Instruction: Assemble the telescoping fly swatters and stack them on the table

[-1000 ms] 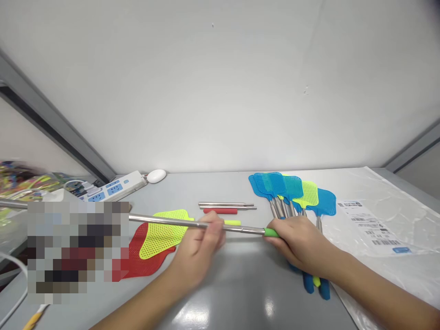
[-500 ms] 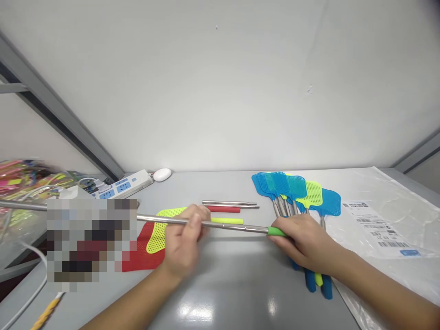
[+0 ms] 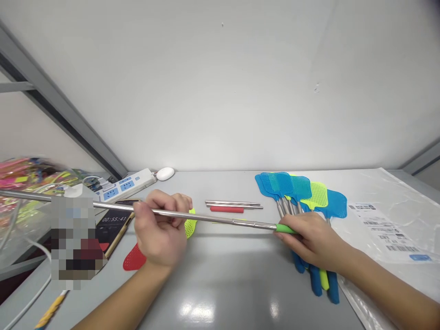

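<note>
**Hand state.** Hands well apart, both on one item. Left hand (image 3: 160, 230) closed around the telescopic steel shaft (image 3: 213, 217), fingers curled over the tube. Right hand (image 3: 314, 238) closed on the green foam grip (image 3: 285, 228) at the shaft's right end.

**Item position.** Shaft held level and lifted above the grey table (image 3: 213, 293), running across the view, its far end past the pixelated patch (image 3: 74, 238) at left.

**Near left hand.** Beneath and just beyond the hand, a yellow-green fly swatter head (image 3: 190, 225) lying on a red fly swatter head (image 3: 134, 258), both largely hidden. To the left, a smartphone (image 3: 113, 223) showing a timer.

**Centre.** Two short steel tubes (image 3: 233, 204) side by side, with a red foam grip (image 3: 227, 209) just in front.

**Near right hand.** Under and beyond the hand, a fanned stack of blue fly swatters (image 3: 299, 187) with a yellow-green swatter head (image 3: 318, 195) among them, handles toward the near table edge.

**Periphery.** Far right: clear plastic sheet (image 3: 364, 183) bearing a printed shipping label (image 3: 385, 233). Far edge: white power strip (image 3: 125, 184) and white computer mouse (image 3: 165, 173). Far left: colourful packaged goods (image 3: 24, 174), blurred.
</note>
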Available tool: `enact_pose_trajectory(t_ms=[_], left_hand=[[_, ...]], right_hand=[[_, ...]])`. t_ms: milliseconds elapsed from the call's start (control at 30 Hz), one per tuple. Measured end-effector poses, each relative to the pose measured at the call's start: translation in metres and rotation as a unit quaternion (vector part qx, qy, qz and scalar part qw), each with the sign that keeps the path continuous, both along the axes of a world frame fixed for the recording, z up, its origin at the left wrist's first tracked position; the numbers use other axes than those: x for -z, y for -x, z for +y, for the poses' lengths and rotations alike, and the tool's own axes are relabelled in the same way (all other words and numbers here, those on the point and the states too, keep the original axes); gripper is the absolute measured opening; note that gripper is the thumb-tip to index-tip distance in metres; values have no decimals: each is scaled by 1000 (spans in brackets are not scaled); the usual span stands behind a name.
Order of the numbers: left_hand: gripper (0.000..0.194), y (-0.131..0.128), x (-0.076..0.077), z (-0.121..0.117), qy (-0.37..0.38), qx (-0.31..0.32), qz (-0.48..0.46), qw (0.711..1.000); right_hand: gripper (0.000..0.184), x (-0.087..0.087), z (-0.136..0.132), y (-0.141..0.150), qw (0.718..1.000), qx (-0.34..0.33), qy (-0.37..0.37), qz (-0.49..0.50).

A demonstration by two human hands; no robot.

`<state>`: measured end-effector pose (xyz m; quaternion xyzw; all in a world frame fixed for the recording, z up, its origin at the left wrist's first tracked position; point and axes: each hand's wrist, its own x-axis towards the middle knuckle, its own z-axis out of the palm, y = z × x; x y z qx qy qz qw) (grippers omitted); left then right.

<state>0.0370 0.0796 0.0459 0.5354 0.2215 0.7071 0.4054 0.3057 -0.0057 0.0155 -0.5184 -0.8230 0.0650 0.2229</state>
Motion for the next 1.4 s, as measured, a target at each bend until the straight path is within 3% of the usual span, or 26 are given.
enact_pose_trajectory(t_ms=[167, 267, 700, 900, 967, 1100, 1167, 1300, 1400], left_hand=[[42, 4, -9, 7, 10, -83, -8, 996], [41, 3, -6, 8, 8, -85, 9, 996], [47, -12, 12, -21, 76, 58, 59, 994], [49, -13, 19, -23, 111, 64, 79, 989], [49, -15, 29, -28, 121, 97, 126, 980], [47, -21, 45, -44, 94, 225, 246, 938], [46, -22, 47, -46, 73, 245, 283, 924], [42, -17, 45, -33, 4, 177, 321, 930], [42, -11, 38, -20, -45, 129, 230, 964]], right_hand=[[27, -1, 1, -5, 1000, 12, -5, 4], [26, 0, 3, -7, 1000, 17, -14, -2], [31, 1, 2, -8, 993, 21, -79, -82], [32, 0, -2, -1, 992, 23, -81, -91], [33, -1, -4, 5, 992, 12, -82, -91], [33, -3, -9, 20, 993, -28, -79, -79], [32, -3, -10, 23, 994, -36, -76, -68], [31, -2, -8, 15, 993, -29, -80, -76], [30, -2, -6, 4, 993, -22, -90, -80]])
